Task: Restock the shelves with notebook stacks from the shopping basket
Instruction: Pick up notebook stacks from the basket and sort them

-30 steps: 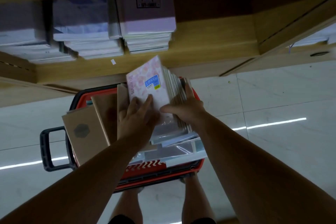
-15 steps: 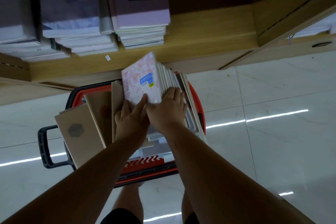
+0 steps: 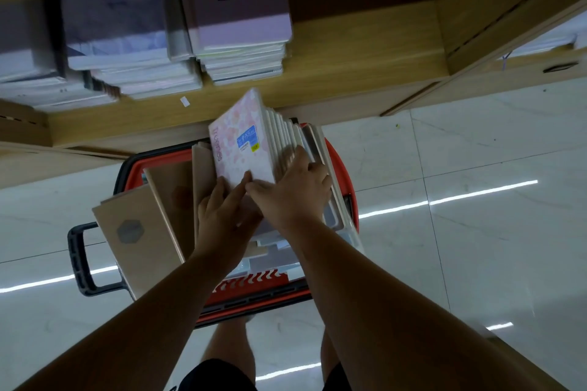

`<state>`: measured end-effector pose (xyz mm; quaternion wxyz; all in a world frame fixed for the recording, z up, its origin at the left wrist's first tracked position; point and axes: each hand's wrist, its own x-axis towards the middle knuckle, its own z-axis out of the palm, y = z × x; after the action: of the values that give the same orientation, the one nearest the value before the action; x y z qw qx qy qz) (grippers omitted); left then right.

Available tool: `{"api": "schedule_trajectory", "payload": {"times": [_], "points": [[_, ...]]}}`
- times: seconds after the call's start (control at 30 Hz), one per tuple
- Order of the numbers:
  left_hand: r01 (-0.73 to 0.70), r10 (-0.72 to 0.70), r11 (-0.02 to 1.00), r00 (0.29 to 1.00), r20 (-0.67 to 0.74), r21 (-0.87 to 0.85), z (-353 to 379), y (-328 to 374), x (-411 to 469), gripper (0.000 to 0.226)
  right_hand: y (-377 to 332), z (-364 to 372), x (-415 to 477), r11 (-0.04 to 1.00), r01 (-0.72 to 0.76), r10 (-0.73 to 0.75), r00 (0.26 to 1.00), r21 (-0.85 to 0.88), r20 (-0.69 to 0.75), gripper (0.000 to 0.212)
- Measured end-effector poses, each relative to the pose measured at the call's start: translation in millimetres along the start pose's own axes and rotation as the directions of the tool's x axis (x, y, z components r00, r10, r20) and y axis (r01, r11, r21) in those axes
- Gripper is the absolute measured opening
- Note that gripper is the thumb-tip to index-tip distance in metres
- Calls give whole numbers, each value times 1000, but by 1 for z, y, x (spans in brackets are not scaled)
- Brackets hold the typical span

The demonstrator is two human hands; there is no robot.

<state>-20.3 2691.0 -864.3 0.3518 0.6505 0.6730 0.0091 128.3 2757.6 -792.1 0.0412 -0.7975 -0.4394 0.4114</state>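
Pink floral notebook stack [image 3: 244, 143], on edge in the red shopping basket [image 3: 346, 187], long axis toward the wooden shelf [image 3: 349, 51] just beyond; left hand [image 3: 222, 216] flat against its cover, right hand [image 3: 295, 194] clasping its page edges.

left hand [image 3: 222, 216]: fingers straight, pressing flat | right hand [image 3: 293, 192]: fingers curled, grip closed

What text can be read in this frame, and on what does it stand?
"Truenes": along the edge of the pink notebook cover.
"SPY FAMILY", roughly: black stamp on the purple notebook on the shelf.
Blue label and yellow sticker on the pink notebook: too blurred to read.
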Motion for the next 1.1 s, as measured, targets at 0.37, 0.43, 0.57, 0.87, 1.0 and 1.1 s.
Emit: {"api": "schedule_trajectory", "payload": {"times": [0.37,0.43,0.57,0.87,1.0,1.1], "points": [[43,-35,895,999,25,-443,-10,2,-4,64,-7,0,3,993,-59,47,992,103,114,91],[68,-59,914,998,35,-400,-12,8,-8,63,-8,3,1,996,-35,27,995,79,98,91],[138,-114,903,990,84,-406,-9,7,-8,65,-9,10,-6,998,-33,30,997,53,66,100],[122,-122,767,992,45,-630,-5,16,-12,75,-10,-6,9,991,-76,58,986,111,153,87],[152,-206,838,977,-47,-523,-8,18,-5,93,2,-16,9,989,-42,18,985,141,169,80],[280,-301,620,947,107,-733,-11,29,-1,89,20,-32,12,976,-34,-3,986,216,168,77]]}}
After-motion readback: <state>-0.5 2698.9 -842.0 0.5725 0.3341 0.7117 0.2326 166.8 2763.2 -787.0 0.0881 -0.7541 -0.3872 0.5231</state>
